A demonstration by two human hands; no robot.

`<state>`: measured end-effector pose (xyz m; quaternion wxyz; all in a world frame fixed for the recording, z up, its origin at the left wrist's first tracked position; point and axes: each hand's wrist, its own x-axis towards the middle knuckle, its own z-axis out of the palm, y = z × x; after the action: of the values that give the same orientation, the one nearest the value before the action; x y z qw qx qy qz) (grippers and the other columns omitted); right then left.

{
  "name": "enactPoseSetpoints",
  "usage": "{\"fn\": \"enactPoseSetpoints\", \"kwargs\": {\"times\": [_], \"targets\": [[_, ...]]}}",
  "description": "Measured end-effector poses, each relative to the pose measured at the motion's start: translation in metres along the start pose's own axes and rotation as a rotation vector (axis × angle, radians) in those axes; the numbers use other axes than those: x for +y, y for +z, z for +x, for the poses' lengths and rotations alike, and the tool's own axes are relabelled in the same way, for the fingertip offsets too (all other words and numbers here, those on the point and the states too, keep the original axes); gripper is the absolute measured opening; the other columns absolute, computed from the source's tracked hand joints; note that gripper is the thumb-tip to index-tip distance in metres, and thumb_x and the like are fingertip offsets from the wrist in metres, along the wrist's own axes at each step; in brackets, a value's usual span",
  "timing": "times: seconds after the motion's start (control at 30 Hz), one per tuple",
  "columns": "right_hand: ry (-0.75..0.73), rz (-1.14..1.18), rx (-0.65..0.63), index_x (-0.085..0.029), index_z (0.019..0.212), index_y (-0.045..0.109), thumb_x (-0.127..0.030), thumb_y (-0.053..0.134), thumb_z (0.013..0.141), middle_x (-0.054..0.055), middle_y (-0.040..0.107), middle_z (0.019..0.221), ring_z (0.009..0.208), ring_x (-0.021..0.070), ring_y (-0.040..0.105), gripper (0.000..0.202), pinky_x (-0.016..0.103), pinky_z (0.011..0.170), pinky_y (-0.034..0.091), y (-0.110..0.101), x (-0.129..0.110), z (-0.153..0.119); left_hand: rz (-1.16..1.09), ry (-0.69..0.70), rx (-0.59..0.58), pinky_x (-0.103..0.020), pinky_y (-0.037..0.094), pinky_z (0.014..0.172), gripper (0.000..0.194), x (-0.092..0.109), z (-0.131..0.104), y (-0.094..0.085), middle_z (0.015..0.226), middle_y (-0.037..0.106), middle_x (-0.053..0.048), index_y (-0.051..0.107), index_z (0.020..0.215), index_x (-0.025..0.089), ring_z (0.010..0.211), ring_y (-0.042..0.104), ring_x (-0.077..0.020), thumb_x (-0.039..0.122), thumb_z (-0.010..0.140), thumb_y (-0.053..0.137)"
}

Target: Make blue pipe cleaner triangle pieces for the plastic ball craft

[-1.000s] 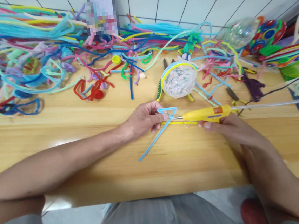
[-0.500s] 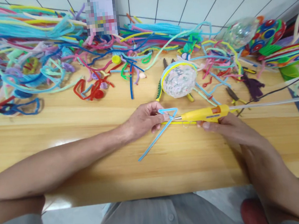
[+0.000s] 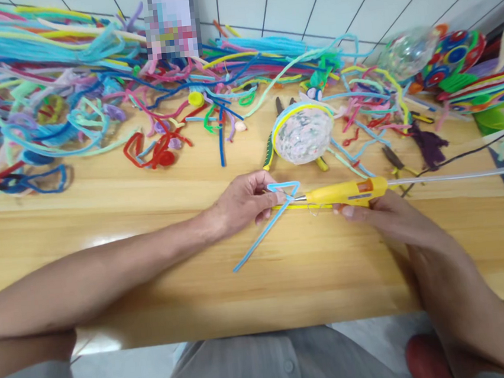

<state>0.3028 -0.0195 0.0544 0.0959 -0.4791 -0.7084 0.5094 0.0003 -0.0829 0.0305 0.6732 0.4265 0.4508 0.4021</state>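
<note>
Between finger and thumb my left hand (image 3: 253, 198) pinches a light blue pipe cleaner (image 3: 261, 238). It is bent into a small triangle at the top, and its long straight tail slants down to the left. My right hand (image 3: 377, 212) is wrapped round a yellow hot glue gun (image 3: 339, 192). The metal nozzle meets the pipe cleaner beside my left fingertips, touching or very nearly so. A clear glue stick (image 3: 460, 175) juts from the gun's back end. Below the gun runs a thin yellow strip (image 3: 298, 207), partly hidden by my fingers.
Just beyond my hands a clear dome with a yellow and blue rim (image 3: 304, 133) rests over green-handled pliers (image 3: 269, 153). Piles of coloured pipe cleaners (image 3: 42, 48) line the back by the tiled wall. Dark-jawed pliers (image 3: 394, 159) and a black cord (image 3: 467, 153) lie at right.
Both hands keep almost the same pose, with the nozzle at the blue pipe cleaner. The glue stick's far end shows slightly further right.
</note>
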Motion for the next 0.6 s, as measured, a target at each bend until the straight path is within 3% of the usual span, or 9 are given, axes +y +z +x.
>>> {"fn": "enactPoseSetpoints", "kwargs": {"times": [0.17,0.4,0.6], "targets": [[-0.044,0.039,-0.051,-0.026,0.093,0.078,-0.052,0.078,0.086,0.002,0.078,0.097,0.092,0.0249,0.07,0.028,0.033,0.083,0.055,0.001,-0.004,-0.001,-0.02,-0.008,0.004,-0.018,0.04,0.043,0.024,0.0,0.0,0.001,0.055,0.059,0.005,0.057,0.082,0.018,0.045,0.049,-0.0066,0.029,0.084,0.078],[0.024,0.108,0.06,-0.022,0.082,0.076,-0.058,0.088,0.07,0.002,0.071,0.078,0.081,0.0239,0.068,0.039,0.035,0.078,0.057,0.002,-0.016,-0.003,-0.049,-0.022,0.036,-0.017,0.041,0.041,0.025,0.003,-0.001,0.002,0.054,0.059,0.005,0.056,0.078,0.018,0.043,0.049,-0.0064,0.026,0.083,0.079],[0.013,0.086,0.041,-0.023,0.09,0.077,-0.059,0.082,0.078,0.004,0.078,0.093,0.092,0.0265,0.07,0.038,0.037,0.084,0.057,0.002,-0.008,-0.001,-0.086,-0.044,0.037,-0.017,0.042,0.042,0.023,0.005,0.0,0.002,0.055,0.06,0.005,0.058,0.08,0.017,0.045,0.05,-0.0065,0.024,0.083,0.08]]}}
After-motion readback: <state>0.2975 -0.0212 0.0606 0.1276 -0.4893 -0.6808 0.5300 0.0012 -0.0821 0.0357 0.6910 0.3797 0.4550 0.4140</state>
